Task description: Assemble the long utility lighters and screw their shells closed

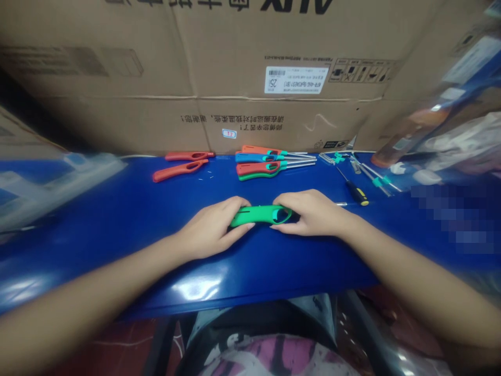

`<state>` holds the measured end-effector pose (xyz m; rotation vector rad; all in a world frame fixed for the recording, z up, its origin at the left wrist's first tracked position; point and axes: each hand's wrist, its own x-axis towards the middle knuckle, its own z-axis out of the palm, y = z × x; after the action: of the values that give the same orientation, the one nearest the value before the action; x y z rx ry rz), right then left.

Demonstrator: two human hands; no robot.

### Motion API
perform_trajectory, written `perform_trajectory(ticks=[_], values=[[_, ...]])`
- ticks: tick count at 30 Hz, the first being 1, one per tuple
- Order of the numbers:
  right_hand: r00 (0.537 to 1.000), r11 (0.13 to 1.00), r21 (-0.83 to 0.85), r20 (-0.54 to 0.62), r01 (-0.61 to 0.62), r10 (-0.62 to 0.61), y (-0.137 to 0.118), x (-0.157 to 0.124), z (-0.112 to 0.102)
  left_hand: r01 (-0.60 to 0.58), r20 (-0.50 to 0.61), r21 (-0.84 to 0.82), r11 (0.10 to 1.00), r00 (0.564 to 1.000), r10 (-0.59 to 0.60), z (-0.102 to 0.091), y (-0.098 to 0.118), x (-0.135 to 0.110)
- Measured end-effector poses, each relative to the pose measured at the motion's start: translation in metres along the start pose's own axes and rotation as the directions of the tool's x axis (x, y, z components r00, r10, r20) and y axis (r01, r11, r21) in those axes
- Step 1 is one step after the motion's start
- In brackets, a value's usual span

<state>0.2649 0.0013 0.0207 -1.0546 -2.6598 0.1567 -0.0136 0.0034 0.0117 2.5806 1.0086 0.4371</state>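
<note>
A green long-nosed lighter [256, 214] with a teal trigger lies level between my two hands, just above the blue table. My left hand [213, 225] pinches its handle end between thumb and fingers. Around the trigger end, my right hand [311, 213] is closed, and a bit of metal tube shows past that hand to the right. Beyond my hands lies a group of finished-looking lighters [260, 168] in red, blue, orange and green with metal tubes. To their left rest two red handle shells [182, 170] without tubes.
A black and yellow screwdriver [357, 193] lies to the right, near loose metal tubes [378, 177] and teal parts [338, 157]. A big cardboard box [235, 68] walls off the back. Clear plastic packaging [58, 183] sits at the left, and a bottle [410, 130] lies at the right.
</note>
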Motion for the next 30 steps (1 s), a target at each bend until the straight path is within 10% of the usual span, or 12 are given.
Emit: perform_trajectory(ticks=[25,30], values=[[0.971,0.979,0.134,0.204,-0.156,0.126,0.013,-0.001,-0.013,-0.030,-0.028,-0.003,1.000,0.999,0.030,0.008,-0.012,0.006],[0.910,0.911,-0.151,0.106,-0.383,0.400,0.022,-0.007,-0.030,-0.017,-0.022,-0.020,1.000,1.000,0.017,0.009,-0.012,0.004]])
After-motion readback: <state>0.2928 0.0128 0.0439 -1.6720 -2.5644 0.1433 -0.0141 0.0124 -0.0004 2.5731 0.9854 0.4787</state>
